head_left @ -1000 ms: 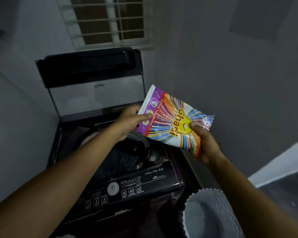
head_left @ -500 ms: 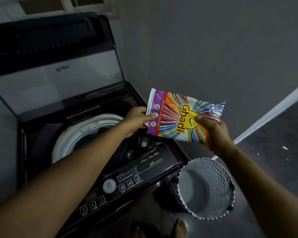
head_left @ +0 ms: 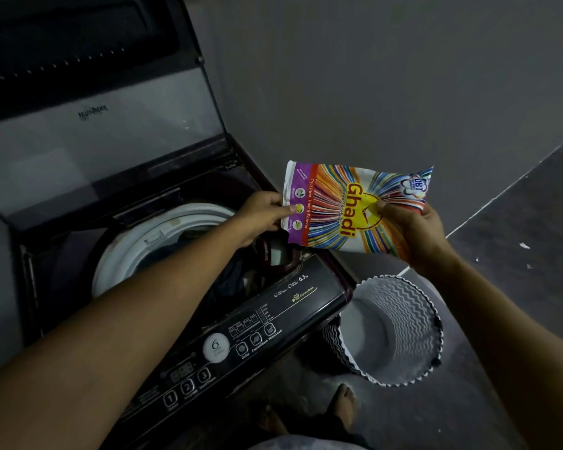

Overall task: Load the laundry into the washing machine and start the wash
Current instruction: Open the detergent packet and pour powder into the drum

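Clearly the detergent packet (head_left: 355, 209) is a soft, limp pouch. I judge it light but floppy and slick, so it is best held by its two ends. My left hand (head_left: 260, 216) pinches the purple end, thumb on the front. My right hand (head_left: 413, 228) grips the lower edge near the other end. It hangs between them, above the right side of the washing machine (head_left: 273, 319), whose drum (head_left: 137, 241) holds dark laundry (head_left: 231, 280).
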Tool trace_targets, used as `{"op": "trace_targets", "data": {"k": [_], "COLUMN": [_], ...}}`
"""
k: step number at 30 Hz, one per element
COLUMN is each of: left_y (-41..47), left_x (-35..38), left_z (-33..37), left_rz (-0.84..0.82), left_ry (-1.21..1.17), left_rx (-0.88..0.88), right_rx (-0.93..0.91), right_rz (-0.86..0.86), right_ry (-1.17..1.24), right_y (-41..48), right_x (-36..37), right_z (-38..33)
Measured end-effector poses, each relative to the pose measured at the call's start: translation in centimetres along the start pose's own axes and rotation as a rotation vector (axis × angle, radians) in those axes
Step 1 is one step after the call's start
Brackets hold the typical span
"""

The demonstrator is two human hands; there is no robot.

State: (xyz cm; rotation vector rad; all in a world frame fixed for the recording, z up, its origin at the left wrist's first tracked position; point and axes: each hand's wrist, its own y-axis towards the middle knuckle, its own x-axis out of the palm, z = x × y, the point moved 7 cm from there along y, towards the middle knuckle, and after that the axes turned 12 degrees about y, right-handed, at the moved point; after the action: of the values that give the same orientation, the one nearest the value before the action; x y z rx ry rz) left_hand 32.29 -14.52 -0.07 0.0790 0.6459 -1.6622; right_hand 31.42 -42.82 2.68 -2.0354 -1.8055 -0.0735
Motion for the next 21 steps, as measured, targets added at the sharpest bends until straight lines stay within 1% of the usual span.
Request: {"op": "trace_targets", "data": {"k": [7,21], "left_y": [0.0,-0.7], "left_x": [-0.6,-0.8], "left_z": [-1.2,-0.8], "left_rz": [0.001,0.028], "left_ry": [-0.011,0.002], "left_rx": [-0.009,0.030], "right_rx": [0.006,-0.005], "right_rz": [-0.008,-0.008], "right_ry": [-0.050,-0.089], "right_y": [-0.4,-0.5], "right_x": [1.1,1.0], "right_z": [0.0,-0.8]}}
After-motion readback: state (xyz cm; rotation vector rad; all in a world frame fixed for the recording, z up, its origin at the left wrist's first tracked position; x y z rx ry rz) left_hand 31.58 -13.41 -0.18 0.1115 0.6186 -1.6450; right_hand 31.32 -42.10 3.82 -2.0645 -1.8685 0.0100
